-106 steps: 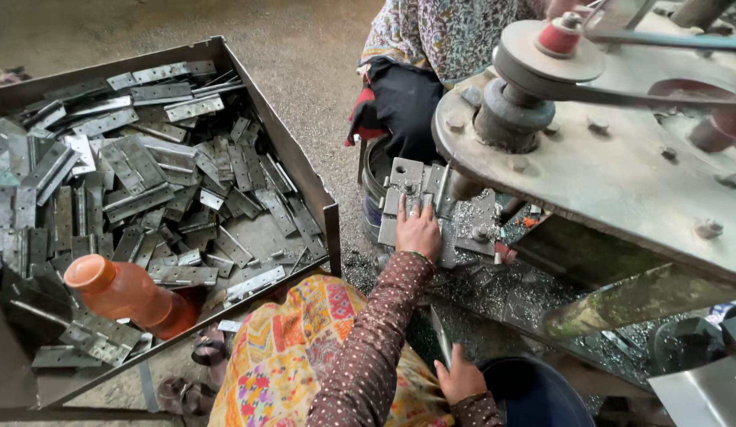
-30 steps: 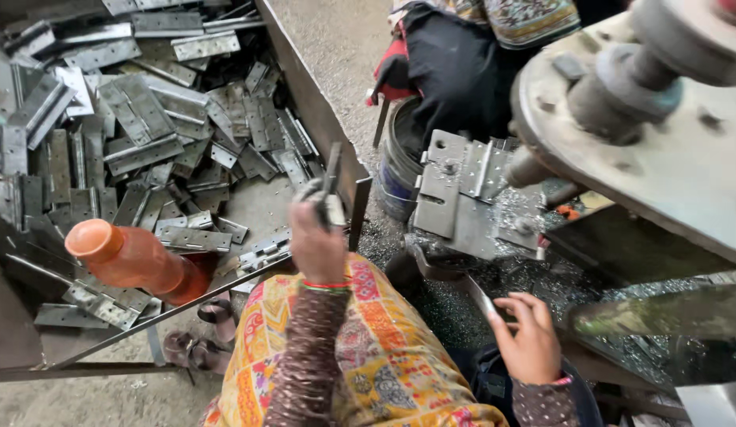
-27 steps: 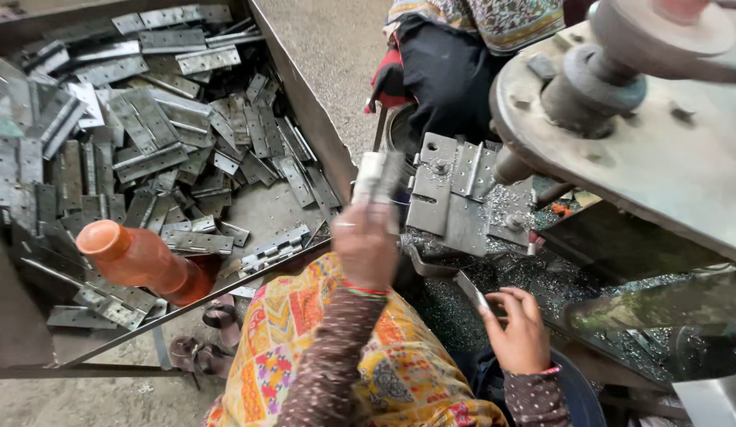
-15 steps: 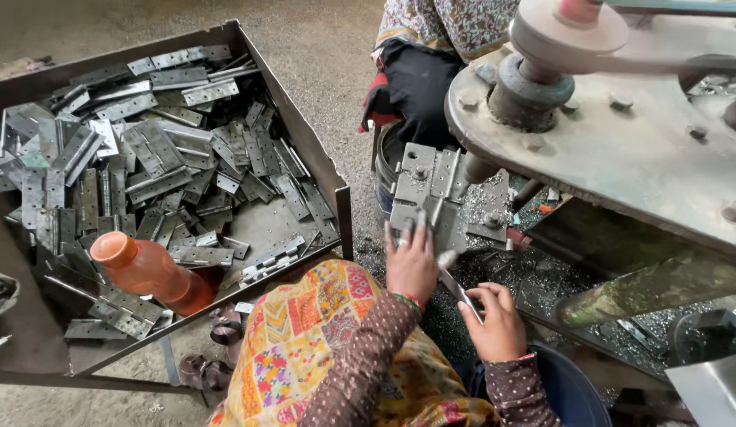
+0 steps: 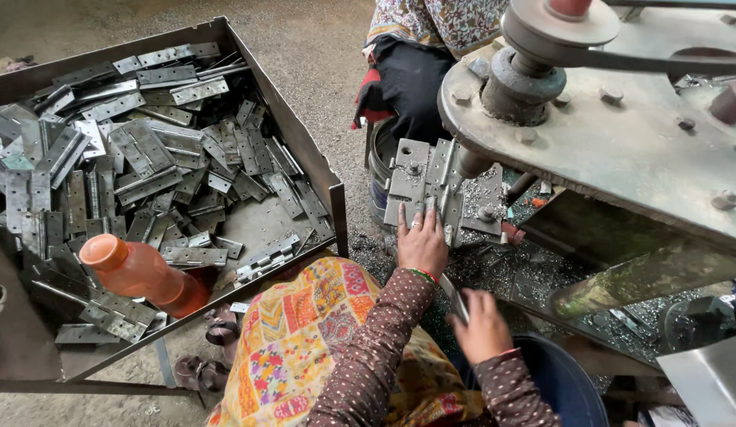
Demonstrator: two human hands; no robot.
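In the head view, the left hand [image 5: 421, 243] lies flat with spread fingers on a metal hinge plate [image 5: 440, 190] that sits on the jig [image 5: 407, 178] under the machine's round steel plate [image 5: 621, 134]; it presses and does not grasp. The right hand [image 5: 482, 326] is lower, above a blue bucket [image 5: 569, 379], clenched around what seems a thin metal piece [image 5: 458, 304], partly hidden. To the left, a tray [image 5: 308, 150] holds many hinges [image 5: 146, 158] and an orange bottle [image 5: 142, 273].

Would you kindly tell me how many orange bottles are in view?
1. The orange bottle lies tilted in the near part of the metal tray, among the loose hinges. Others could be hidden under the hinges.
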